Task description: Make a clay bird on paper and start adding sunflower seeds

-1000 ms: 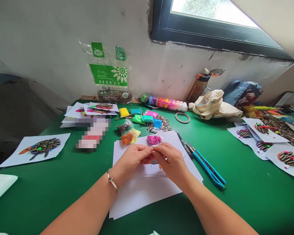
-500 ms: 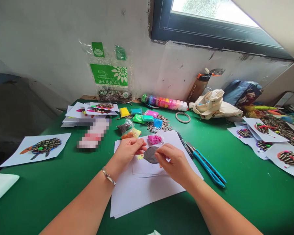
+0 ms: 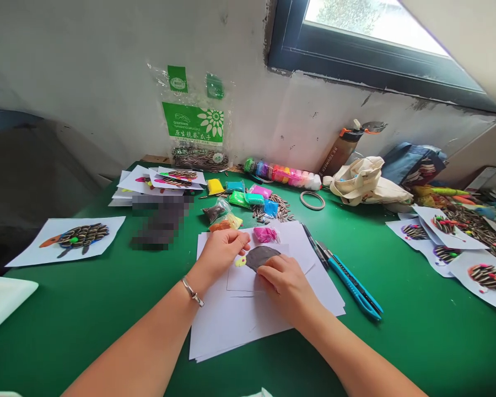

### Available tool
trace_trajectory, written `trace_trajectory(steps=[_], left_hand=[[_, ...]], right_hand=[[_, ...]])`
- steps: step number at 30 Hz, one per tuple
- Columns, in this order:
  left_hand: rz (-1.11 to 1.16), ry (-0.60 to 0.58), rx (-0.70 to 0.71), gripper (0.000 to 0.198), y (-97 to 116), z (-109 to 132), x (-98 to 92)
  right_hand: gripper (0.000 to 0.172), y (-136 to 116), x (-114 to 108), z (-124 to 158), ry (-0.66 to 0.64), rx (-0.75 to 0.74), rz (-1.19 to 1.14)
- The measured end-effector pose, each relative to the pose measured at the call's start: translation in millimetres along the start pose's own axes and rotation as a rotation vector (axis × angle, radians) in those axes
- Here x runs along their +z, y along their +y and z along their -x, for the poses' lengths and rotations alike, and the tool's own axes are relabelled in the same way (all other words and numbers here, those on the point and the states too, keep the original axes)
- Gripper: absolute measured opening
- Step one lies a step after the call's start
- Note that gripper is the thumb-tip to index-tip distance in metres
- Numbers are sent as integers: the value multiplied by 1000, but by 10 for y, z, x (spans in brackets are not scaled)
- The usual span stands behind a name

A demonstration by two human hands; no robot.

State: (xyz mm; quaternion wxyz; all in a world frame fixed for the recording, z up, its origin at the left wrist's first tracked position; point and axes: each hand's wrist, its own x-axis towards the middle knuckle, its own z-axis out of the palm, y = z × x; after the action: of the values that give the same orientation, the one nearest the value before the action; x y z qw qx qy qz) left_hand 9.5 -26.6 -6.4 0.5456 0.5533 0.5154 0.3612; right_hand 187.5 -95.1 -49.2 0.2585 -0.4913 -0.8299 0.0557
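My left hand (image 3: 227,248) hovers over the paper with thumb and fingers pinched together; whatever is between them is too small to make out. My right hand (image 3: 287,281) has curled, closed fingers at the lower right edge of a flat dark grey clay oval (image 3: 261,256), partly covering it. The fingertips are hidden beneath the hand. A small yellow clay piece with pinkish dots (image 3: 240,261) adjoins the oval's left side. Both clay shapes lie on a white sheet (image 3: 240,282) atop other paper. Just behind is a packet of magenta clay (image 3: 266,235).
Clay packets and loose sunflower seeds (image 3: 283,208) lie behind the paper. A blue utility knife (image 3: 355,286) and a pen (image 3: 314,242) are on the right. Finished seed pictures (image 3: 82,240) lie at both sides. A seed bag (image 3: 196,132) leans on the wall.
My right hand has lowered and moved down onto the grey clay's lower right edge, uncovering its upper right. My left hand stays pinched near the same place. The view has shifted slightly.
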Motion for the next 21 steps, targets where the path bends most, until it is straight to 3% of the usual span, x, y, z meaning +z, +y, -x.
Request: trace_trajectory(steps=[13, 21], left_hand=[[-76, 5, 18, 30, -6, -15, 9], [-101, 6, 7, 30, -8, -20, 8]], right_hand=[[22, -90, -60, 20, -68, -110, 269], [25, -59, -135, 60, -54, -22, -13]])
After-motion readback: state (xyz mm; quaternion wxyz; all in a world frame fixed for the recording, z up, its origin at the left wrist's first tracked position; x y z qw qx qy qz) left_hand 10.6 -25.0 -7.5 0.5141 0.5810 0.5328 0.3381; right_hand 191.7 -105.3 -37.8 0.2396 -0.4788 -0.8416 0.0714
